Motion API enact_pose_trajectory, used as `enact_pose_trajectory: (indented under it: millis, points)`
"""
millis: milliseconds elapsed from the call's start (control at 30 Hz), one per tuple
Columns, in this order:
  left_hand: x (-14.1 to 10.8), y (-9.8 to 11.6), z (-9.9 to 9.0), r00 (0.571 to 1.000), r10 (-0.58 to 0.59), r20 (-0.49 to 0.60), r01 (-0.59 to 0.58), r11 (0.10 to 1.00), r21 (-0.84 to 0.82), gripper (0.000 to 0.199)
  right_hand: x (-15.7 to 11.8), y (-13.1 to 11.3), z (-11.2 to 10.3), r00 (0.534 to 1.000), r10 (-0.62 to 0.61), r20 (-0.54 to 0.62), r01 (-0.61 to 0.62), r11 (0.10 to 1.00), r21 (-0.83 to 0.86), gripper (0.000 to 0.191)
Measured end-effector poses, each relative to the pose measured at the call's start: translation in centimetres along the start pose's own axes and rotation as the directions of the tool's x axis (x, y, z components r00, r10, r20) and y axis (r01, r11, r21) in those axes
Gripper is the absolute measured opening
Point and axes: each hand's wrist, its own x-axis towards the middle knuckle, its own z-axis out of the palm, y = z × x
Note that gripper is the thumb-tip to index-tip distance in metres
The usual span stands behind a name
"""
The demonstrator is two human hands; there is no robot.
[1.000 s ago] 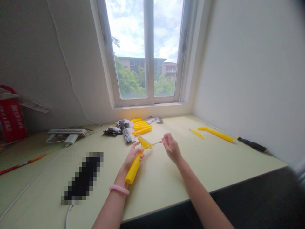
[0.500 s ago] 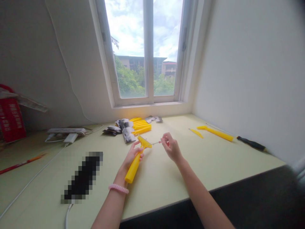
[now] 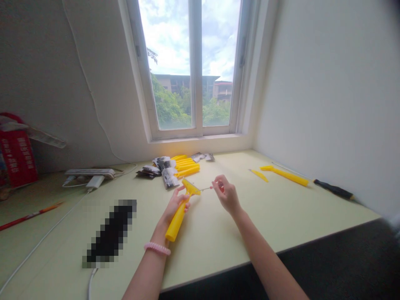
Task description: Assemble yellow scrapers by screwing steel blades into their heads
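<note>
My left hand [image 3: 173, 207] is wrapped round the neck of a yellow plastic scraper [image 3: 175, 223], its head pointing away from me and its thick handle along my wrist. In my right hand [image 3: 227, 193] the fingers are pinched on a small screwdriver [image 3: 206, 188], its grip mostly hidden by them. The screwdriver's thin metal shaft points left, and its tip meets the right end of the scraper head. Just beyond my left hand lie several small black-and-white packets [image 3: 169, 178] beside a pile of yellow handles [image 3: 188, 170].
To the right lie another yellow scraper [image 3: 289, 176], a thin yellow piece [image 3: 260, 175] and a long black-handled tool [image 3: 333, 188]. A power strip [image 3: 106, 172], a pixelated black object [image 3: 109, 233] with a cable, a red pencil-like stick [image 3: 28, 217] and a red box [image 3: 19, 160] are left.
The whole view has shifted slightly. Both hands keep their holds on the scraper and the screwdriver, with the tip still at the scraper head's right end.
</note>
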Motion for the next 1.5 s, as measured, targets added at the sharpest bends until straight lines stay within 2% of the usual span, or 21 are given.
enact_pose_trajectory:
  millis: [133,400,833,1000,1167,1267,1500]
  points:
    - [0.10,-0.07,-0.12,1.000,-0.002,-0.004,0.002,1.000,-0.002,0.052,-0.13,0.05,-0.07,0.999,0.031,0.043,-0.028,0.998,-0.050,0.013]
    - [0.10,-0.19,-0.16,1.000,0.015,0.024,-0.014,1.000,-0.019,0.049,0.00,0.06,-0.17,0.998,-0.054,0.020,0.054,0.998,-0.007,0.005]
    - [-0.04,-0.02,0.01,1.000,0.005,-0.007,-0.005,1.000,-0.006,0.051,-0.08,-0.09,-0.19,1.000,-0.011,0.029,0.013,0.998,-0.066,0.010]
    - [-0.09,0.02,-0.03,1.000,0.007,-0.002,-0.007,1.000,-0.005,0.053,-0.13,-0.15,-0.21,0.998,-0.035,0.057,0.034,0.999,0.022,0.005]
    - [-0.13,-0.08,0.09,0.999,0.012,0.039,-0.012,1.000,-0.003,0.051,-0.08,-0.30,0.03,0.999,0.024,-0.027,-0.020,0.987,0.161,0.011]
    - [-0.04,-0.15,0.08,0.999,0.015,0.031,-0.015,1.000,0.011,0.052,-0.08,-0.29,0.24,0.998,0.043,-0.037,-0.035,0.977,0.209,0.016]
    - [-0.15,0.04,0.00,0.999,0.001,0.044,-0.001,1.000,0.003,0.054,-0.30,-0.64,0.28,1.000,0.001,0.004,-0.002,0.994,0.109,0.014]
